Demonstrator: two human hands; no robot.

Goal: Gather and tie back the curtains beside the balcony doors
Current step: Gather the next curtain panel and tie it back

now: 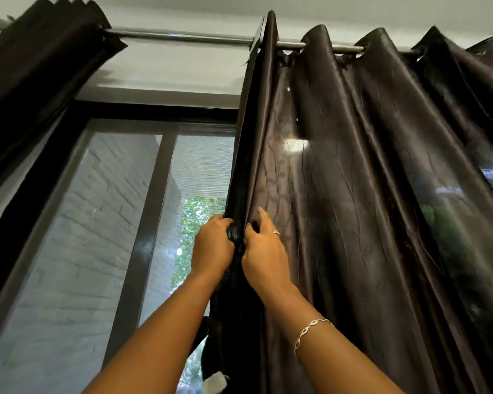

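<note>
head view: a dark satin curtain (353, 194) hangs on the right from a metal rod (182, 36) under a pale ceiling (182, 9), its pleats spread across the right half of the scene. its left edge is bunched where both hands meet. the left hand (214, 245) grips that edge, fingers curled round the fabric. the right hand (264, 251), with a ring (276, 232) and a bracelet (310, 331), pinches the fold just beside it. a second curtain (40, 66) sits gathered at the left end of the rod. between them the dark-framed door (154, 209) shows a white brick wall (97, 209) and greenery (202, 211) outside.
</note>
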